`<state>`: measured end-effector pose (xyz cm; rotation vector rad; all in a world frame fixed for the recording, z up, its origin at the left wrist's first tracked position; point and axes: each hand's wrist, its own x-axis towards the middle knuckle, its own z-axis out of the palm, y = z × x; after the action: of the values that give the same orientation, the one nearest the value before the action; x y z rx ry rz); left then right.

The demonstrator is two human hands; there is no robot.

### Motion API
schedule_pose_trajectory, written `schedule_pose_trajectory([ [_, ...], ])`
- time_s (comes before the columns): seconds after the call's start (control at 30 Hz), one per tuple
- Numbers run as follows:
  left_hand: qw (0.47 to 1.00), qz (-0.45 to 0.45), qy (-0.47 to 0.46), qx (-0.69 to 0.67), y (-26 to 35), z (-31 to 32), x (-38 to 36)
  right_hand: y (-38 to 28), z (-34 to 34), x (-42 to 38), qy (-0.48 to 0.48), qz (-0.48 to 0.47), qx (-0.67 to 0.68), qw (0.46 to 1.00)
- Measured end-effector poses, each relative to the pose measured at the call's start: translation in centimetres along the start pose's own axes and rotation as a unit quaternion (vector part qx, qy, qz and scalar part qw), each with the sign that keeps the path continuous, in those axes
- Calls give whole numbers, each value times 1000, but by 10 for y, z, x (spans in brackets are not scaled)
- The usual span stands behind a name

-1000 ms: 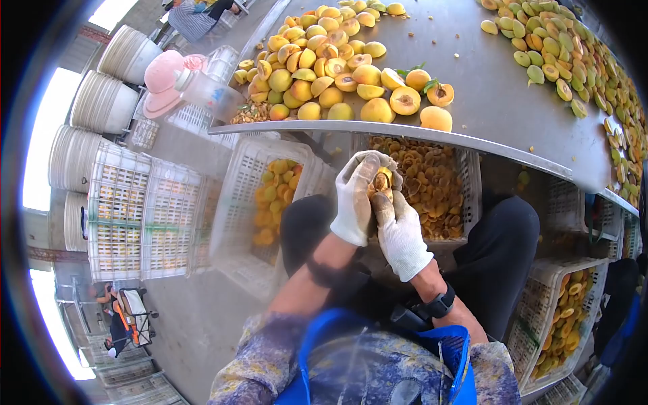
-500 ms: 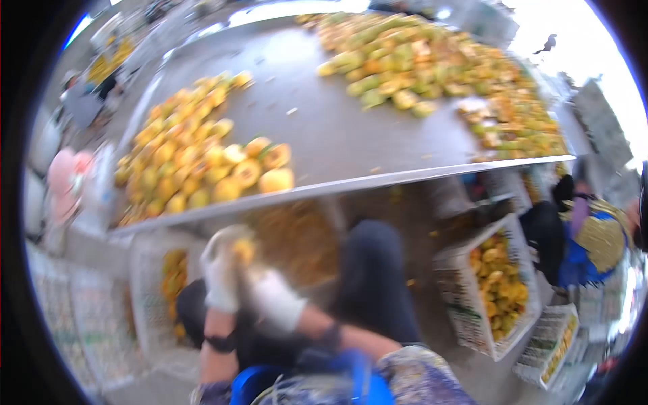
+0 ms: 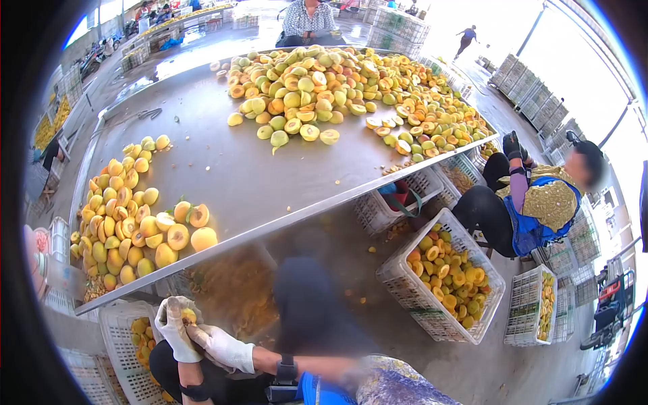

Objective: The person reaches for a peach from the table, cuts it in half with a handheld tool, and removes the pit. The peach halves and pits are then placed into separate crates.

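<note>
My left hand [image 3: 177,331], in a white glove with soiled fingertips, is closed on a small yellow fruit piece [image 3: 189,316]. Against the same piece press the thumb and fingers of my right hand [image 3: 226,347], also gloved; any tool between them is too small to make out. Both hands are over my lap, below the near edge of the metal table [image 3: 250,182]. Halved yellow fruits [image 3: 128,216] lie on the table's left side, and a larger heap of halves [image 3: 317,88] spreads over its far and right side.
A crate of fruit halves [image 3: 439,277] stands on the floor at right, with a smaller crate [image 3: 531,307] beyond. Another crate [image 3: 128,351] is left of my hands. A seated co-worker [image 3: 540,202] is at right; another person [image 3: 308,23] sits behind the table.
The view has swung, so the table appears lower and tilted and the far person shows. My hands appear lower and further left, still together around a yellow piece.
</note>
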<state>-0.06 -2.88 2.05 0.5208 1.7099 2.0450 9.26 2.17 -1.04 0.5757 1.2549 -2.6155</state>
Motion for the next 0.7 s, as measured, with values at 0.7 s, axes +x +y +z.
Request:
schedule_pose_trajectory([
  [0.7,1000,12,16,-10,-4,-7,0,-9,6,-9,119,-197,-246,942],
])
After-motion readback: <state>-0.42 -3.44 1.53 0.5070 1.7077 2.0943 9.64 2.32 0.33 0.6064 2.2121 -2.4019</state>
